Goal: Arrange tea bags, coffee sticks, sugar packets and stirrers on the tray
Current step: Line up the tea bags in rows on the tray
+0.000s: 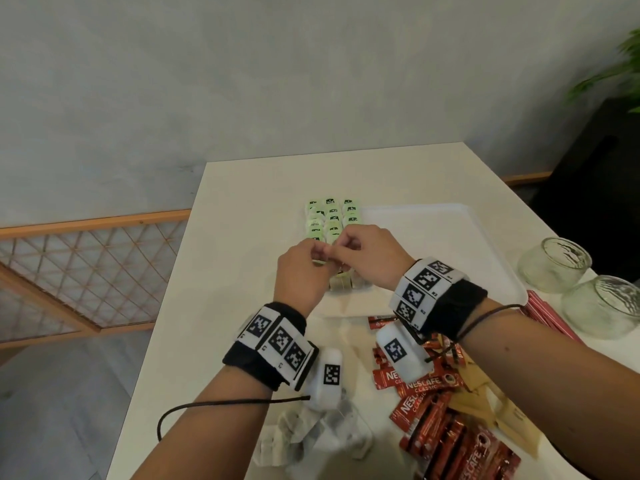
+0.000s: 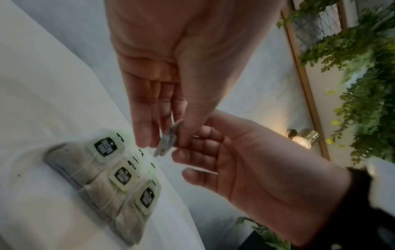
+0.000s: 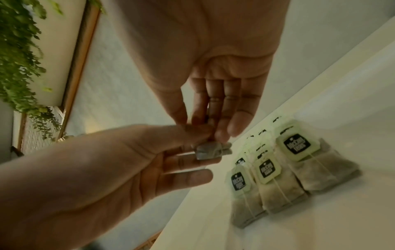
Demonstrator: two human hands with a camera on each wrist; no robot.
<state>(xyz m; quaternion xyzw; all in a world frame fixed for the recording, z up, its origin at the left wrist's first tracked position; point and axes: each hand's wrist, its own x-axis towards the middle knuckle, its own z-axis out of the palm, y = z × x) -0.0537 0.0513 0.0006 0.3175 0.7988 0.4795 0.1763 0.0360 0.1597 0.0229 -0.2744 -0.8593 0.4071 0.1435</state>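
Both hands meet above the left part of the white tray [image 1: 436, 258]. Between them hangs a small grey tea bag [image 3: 213, 150] [image 2: 167, 143], mostly hidden in the head view. My left hand [image 1: 320, 254] [image 2: 171, 133] pinches it between thumb and fingers. My right hand [image 1: 338, 249] [image 3: 204, 129] pinches its top from the other side. Just below, rows of tea bags with green tags [image 1: 332, 216] [image 2: 102, 186] [image 3: 299, 169] lie overlapping along the tray's left side.
Near the table's front lie loose tea bags [image 1: 311, 434], red coffee sticks [image 1: 436, 410] and brown sugar packets [image 1: 491, 410]. Red stirrers [image 1: 550, 317] and two glass jars [image 1: 554, 265] [image 1: 609, 306] sit right of the tray. The table edge [image 1: 166, 289] runs close on the left.
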